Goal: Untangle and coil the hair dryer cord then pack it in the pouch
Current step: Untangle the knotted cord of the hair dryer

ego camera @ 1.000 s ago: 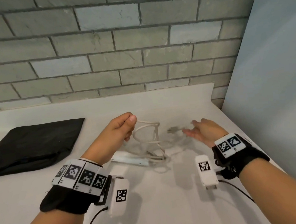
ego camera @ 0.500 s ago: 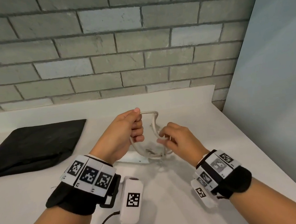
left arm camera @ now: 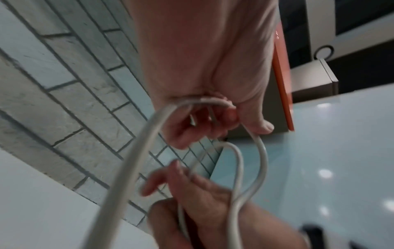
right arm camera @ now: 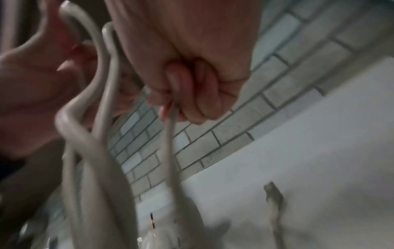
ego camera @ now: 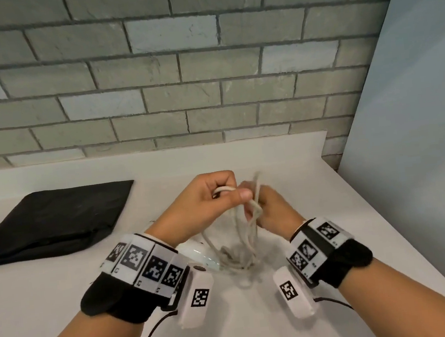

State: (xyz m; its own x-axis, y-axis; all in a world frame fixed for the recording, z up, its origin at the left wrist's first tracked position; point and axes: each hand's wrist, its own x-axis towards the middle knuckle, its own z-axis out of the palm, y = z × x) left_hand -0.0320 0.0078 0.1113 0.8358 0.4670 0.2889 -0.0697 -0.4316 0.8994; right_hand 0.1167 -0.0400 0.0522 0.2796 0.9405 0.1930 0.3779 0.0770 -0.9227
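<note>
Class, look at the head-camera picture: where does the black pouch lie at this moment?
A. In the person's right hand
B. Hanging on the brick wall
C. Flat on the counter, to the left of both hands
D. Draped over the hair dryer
C: the black pouch lies flat on the white counter, left of the left hand and right hand, which hold the cord.

Grey brick wall, white counter

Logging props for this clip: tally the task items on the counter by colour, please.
White: 2, the hair dryer and its cord, which both hands grip.
Black: 1, the pouch, flat on the counter's left.
Total: 3.
</note>
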